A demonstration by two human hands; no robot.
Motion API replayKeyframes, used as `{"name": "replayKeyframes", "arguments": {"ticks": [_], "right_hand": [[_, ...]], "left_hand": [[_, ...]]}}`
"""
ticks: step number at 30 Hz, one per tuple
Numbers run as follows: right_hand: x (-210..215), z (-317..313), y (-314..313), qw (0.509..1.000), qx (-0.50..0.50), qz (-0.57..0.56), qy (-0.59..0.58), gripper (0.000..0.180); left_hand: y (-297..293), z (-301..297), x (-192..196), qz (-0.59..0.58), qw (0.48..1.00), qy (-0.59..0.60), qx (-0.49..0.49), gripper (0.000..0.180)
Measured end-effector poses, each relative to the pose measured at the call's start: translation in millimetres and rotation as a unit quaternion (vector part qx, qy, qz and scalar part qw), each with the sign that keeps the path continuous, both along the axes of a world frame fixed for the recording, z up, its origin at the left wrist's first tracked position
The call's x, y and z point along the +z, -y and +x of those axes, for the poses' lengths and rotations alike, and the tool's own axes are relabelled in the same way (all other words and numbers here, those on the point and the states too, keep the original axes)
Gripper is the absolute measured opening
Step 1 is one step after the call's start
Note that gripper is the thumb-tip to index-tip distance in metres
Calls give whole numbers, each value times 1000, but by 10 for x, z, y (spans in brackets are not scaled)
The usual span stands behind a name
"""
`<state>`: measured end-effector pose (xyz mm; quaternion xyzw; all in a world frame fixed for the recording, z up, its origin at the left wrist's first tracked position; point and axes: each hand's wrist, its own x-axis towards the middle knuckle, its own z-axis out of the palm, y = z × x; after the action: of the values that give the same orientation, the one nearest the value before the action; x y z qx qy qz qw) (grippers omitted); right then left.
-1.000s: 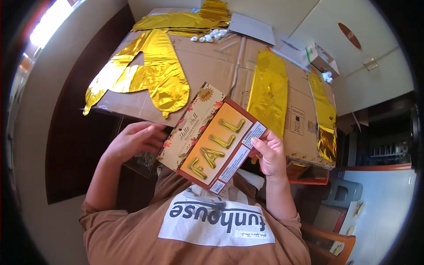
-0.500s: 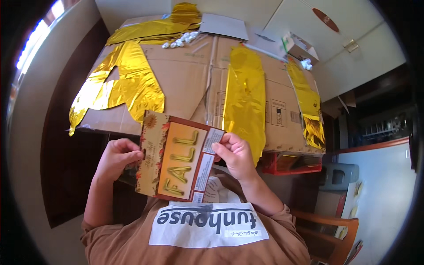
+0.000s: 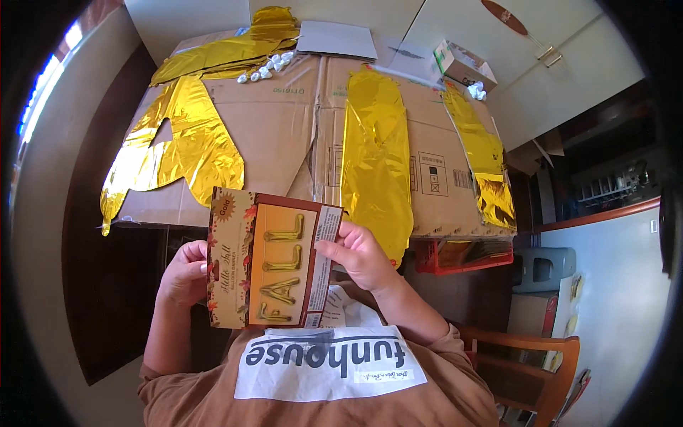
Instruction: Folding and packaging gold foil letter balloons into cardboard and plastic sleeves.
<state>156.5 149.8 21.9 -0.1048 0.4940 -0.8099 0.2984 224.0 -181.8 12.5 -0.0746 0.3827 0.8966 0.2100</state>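
A broad sheet of flattened brown cardboard covers the table, creased along its fold lines and matte against the crinkled shine of what lies on it. Three deflated gold foil balloons rest there: a wide A-shaped one on the left, a long straight strip in the middle, and a narrower strip at the right edge. Further back sit a flat grey card, a small carton and a cluster of little white pieces. Nearer than all this, held up over the table's near edge, is the package card: a stiff upright rectangle with a leafy autumn border on its left side, an orange panel of raised gold letters in the middle and a white strip down the right. The left hand closes its fingers around the card's left edge; the right hand pinches the right edge, thumb on the front.
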Motion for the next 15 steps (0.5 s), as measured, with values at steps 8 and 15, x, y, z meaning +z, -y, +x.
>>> {"name": "replayKeyframes", "arguments": {"ticks": [8,15], "right_hand": [[-16,-26,73,1000,3,0,3,28],[32,-32,197,1000,-7,-8,7,24]], "left_hand": [[102,-79,219,-23,997,-56,-46,23],[184,10,171,-47,996,-26,-66,25]]}}
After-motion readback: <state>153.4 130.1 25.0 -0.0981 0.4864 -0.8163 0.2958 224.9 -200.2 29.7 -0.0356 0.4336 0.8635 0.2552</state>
